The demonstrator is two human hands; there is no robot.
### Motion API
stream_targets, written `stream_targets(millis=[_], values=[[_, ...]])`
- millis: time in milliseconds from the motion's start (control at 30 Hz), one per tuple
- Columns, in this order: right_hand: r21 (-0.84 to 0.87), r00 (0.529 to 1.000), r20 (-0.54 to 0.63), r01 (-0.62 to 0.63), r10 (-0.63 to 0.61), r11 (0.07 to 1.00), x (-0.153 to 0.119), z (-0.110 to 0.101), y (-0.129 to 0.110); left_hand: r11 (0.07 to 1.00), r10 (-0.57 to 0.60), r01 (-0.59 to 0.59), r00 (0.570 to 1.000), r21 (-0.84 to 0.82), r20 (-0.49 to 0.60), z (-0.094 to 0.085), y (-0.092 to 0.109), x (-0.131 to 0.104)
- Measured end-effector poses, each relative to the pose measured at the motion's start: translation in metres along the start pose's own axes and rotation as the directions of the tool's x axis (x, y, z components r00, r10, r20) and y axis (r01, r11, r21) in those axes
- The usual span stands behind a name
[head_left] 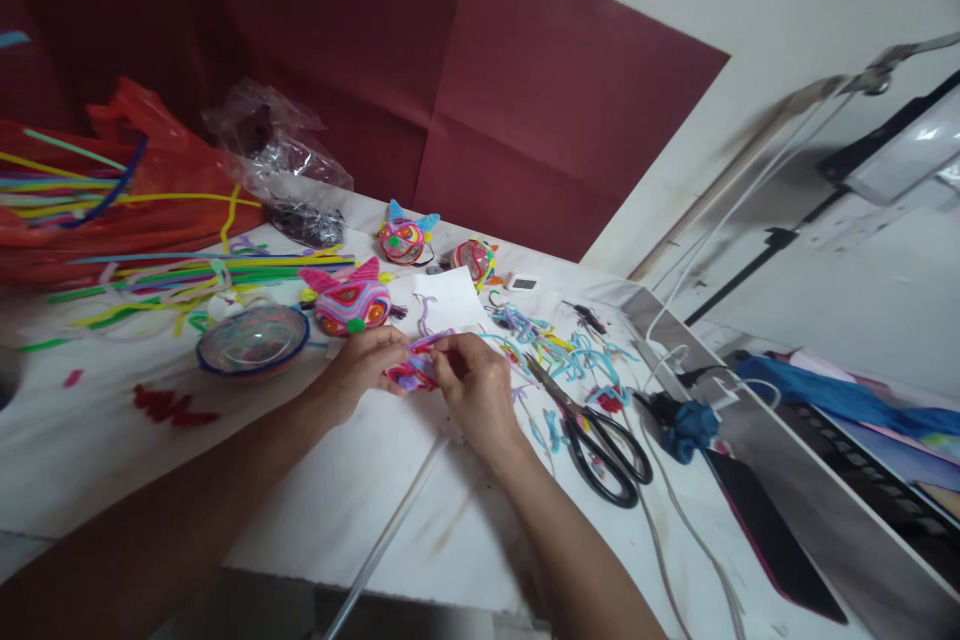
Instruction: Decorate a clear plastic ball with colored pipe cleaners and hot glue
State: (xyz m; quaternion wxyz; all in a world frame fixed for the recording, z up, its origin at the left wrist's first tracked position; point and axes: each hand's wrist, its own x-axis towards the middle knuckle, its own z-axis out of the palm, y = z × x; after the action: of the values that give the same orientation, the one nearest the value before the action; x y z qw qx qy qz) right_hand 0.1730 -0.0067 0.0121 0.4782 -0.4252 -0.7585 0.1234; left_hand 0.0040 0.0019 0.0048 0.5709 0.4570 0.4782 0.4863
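My left hand (362,370) is closed on the left side of a small pink, red and purple fuzzy piece (412,370). My right hand (478,385) pinches the same piece from the right, its fingertips at the upper edge. Just behind my left hand sits a pink and purple striped animal head (351,304) with pointed ears and a green nose. A clear bowl with a blue rim (255,340) stands to the left. Black-handled scissors (592,430) lie to the right of my right hand, blades partly apart.
Farther back are a blue-eared head (403,238), another round figure (474,262) and white paper (448,300). Pipe cleaners and a red bag (150,160) fill the left. Scraps (592,355), cables and a black phone (776,535) lie right. A clear rod (390,540) crosses the front edge.
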Motion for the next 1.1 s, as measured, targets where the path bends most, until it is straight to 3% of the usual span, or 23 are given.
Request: stream_targets(millis=[400,1100], values=[[-0.022,0.998,-0.056,-0.006,0.005,1.0,-0.0039,0.0044,-0.004,1.0,0.004,-0.004,1.0,0.006,0.011,0.0003,0.0006,0.0004],[-0.189,0.998,0.054,0.035,-0.026,0.981,-0.0073,0.0008,-0.0037,1.0,0.01,-0.01,1.0,-0.018,0.0,0.0007,-0.0008,-0.0004]])
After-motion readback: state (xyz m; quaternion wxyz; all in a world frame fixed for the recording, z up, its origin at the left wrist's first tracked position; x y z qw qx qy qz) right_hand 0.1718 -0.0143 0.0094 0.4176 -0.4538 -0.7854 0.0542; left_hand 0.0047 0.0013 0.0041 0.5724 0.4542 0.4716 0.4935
